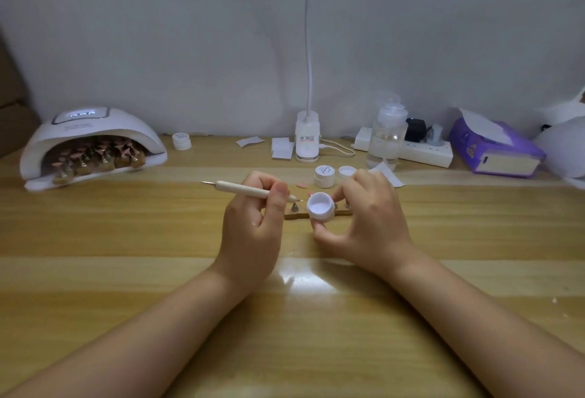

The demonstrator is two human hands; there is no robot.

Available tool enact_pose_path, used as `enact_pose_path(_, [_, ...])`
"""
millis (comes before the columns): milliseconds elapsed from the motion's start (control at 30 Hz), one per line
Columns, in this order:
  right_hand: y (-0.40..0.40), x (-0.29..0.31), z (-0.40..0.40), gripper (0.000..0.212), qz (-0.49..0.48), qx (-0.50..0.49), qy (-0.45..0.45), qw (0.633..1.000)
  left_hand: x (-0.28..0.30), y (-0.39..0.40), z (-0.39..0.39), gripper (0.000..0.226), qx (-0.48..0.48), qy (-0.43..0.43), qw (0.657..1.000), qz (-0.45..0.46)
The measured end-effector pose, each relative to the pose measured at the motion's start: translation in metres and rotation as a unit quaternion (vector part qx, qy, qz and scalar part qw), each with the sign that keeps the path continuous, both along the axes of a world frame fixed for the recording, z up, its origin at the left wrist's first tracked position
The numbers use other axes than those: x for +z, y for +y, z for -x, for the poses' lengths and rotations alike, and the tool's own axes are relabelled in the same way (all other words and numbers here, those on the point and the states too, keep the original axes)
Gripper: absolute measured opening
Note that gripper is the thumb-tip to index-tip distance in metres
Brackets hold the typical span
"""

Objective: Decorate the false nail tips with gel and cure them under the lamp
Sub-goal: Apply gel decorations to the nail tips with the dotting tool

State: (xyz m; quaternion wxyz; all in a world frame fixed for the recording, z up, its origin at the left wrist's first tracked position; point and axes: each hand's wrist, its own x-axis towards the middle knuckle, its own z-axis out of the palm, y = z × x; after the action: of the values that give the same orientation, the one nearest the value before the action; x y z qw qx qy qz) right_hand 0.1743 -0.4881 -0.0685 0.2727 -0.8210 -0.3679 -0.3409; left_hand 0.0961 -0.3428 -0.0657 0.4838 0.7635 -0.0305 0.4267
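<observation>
I judge curing underway: nail stands sit under the lamp. My left hand grips the pen, my right hand pinches the open gel pot; more decorating remains.

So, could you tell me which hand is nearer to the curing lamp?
Left. The left hand, gripping the dotting pen, is to the right of the curing lamp; the right hand, holding the open gel pot, is farther right.

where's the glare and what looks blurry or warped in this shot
Head view: lamp glare sits on the table between the wrists; an overexposed strip burns out the top edge; wide-angle bending curves the table edges; the nail tips under the curing lamp and the jar label are too soft to read.
</observation>
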Motion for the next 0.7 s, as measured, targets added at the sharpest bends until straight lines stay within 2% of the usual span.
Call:
enact_pose_path(367, [0.0042,-0.0029,0.0035,0.032,0.027,-0.001,0.003,1.0,-0.0009,0.0001,-0.0005,0.019,-0.012,0.061,0.996,-0.069])
enact_pose_path(700, [0.0047,-0.0035,0.0036,0.032,0.041,-0.007,-0.008,0.999,-0.0033,-0.0001,-0.0018,0.018,-0.021,0.067,0.995,-0.07])
